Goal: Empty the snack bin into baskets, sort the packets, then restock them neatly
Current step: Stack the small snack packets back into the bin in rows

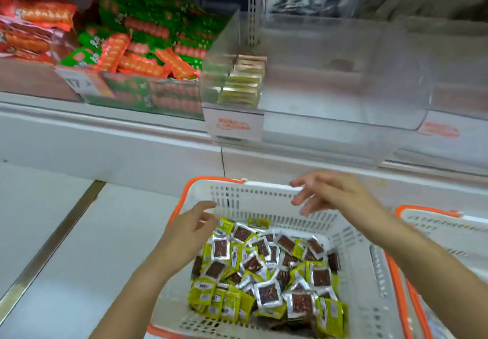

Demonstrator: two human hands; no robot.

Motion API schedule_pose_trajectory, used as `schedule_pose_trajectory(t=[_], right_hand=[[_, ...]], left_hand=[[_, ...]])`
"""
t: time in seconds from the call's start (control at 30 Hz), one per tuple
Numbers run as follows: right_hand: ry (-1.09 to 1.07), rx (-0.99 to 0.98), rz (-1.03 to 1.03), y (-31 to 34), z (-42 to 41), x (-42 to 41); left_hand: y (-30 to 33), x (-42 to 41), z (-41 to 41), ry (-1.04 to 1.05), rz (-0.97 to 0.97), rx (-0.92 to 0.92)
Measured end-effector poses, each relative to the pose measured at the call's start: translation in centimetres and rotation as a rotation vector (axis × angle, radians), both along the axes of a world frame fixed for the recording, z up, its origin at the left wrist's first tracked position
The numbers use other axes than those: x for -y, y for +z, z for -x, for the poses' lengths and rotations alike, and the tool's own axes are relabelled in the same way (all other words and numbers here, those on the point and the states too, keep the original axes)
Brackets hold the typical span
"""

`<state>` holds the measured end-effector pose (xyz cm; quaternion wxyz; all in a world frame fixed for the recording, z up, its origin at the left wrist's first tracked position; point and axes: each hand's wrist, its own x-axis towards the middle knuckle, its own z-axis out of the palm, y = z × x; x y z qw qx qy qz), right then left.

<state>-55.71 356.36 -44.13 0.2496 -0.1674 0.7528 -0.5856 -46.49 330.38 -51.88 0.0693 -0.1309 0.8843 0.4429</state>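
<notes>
While both hands hover over the white slotted plastic basket with an orange rim (264,193), neither one holds anything. The left hand (187,229) sits at the basket's left edge, above the heap, its fingers (208,208) loosely curved and apart. The right hand (335,193) is raised over the far wall of the basket, fingers spread and relaxed.

Inside the basket lies a loose pile of small square snack packets in yellow-green and silver foil (266,272), many showing a dark reddish-brown window. They lie jumbled, overlapping at all angles (none stacked in order).

On the shelf above and behind the basket stands a clear plastic snack bin (343,74). At its left end a short, tidy row of yellow-green and tan packets (244,82) stands on edge, close-packed; the remainder of the bin's interior is blurred. An orange-printed white label (233,124) hangs at the bin's front left corner.

To the left, a neighbouring bin holds red, orange and green sausage packs (137,48) piled loosely. A second white basket with an orange rim (433,217) is just beside the first, on its right, partly cut off by the picture's edge.
</notes>
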Motion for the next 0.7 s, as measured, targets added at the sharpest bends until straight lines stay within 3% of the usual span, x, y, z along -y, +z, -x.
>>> schedule_pose_trajectory(t=[0.13, 0.23, 0.27, 0.4, 0.53, 0.63, 0.7], right_hand=[[0.073, 0.220, -0.473, -15.6, -3.2, -2.7], [0.405, 0.035, -1.051, -22.5, -5.1, -4.8], [0.478, -0.042, -1.130, -23.6, -5.2, -5.2], [0.609, -0.131, -1.129, -26.7, -4.7, -5.3], [0.606, -0.139, -1.177, -28.9, -3.8, -4.0], [0.439, 0.050, -1.093, -30.0, -3.7, -3.8], [0.319, 0.169, -0.991, -29.9, -3.4, -4.1]], left_hand=[[-9.8, -2.6, -2.0, -0.198, 0.094, 0.349], [-14.3, -5.1, -1.8, -0.380, 0.182, 0.523], [-15.4, -5.9, -1.3, -0.440, 0.210, 0.549], [-19.6, -9.4, 1.3, -0.711, 0.375, 0.478], [-23.3, -12.3, 2.8, -0.811, 0.496, 0.366], [-24.4, -12.2, 2.5, -0.837, 0.546, 0.409], [-24.9, -11.3, 2.4, -0.795, 0.432, 0.468]])
